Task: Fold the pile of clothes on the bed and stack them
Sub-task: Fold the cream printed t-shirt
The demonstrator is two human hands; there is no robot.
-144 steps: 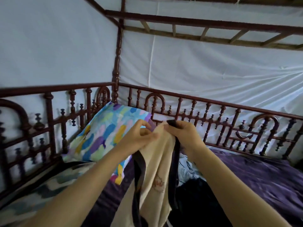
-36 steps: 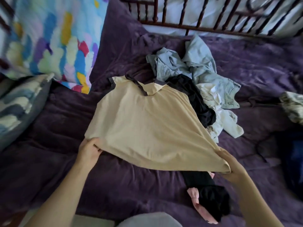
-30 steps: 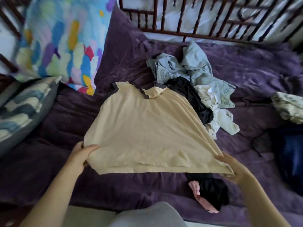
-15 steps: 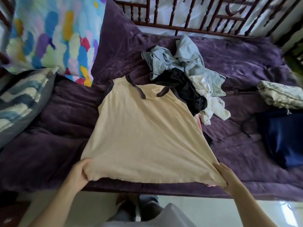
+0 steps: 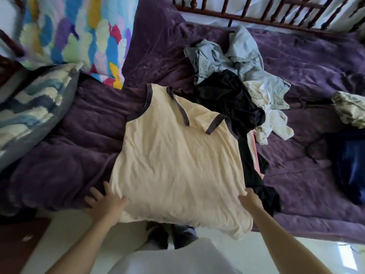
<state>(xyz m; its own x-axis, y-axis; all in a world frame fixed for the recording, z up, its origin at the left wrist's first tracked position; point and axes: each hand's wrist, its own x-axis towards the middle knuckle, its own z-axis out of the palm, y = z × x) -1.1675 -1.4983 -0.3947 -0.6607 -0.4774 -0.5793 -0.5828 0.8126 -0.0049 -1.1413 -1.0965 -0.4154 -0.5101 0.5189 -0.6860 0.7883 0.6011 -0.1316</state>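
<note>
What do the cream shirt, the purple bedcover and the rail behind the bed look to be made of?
Cream shirt: soft matte knit, probably cotton jersey; it lies in fine, limp wrinkles.
Purple bedcover: plush, velvety fabric, judging by its shifting sheen and padded folds.
Rail: dark, glossy varnished wood, it seems, with turned spindles.

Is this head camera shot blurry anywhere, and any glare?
Head view: the cream shirt is fairly sharp in the middle; the colourful pillow and striped pillow at the left edge are smeared by blur; a bright glare patch sits on the floor at lower right.
</note>
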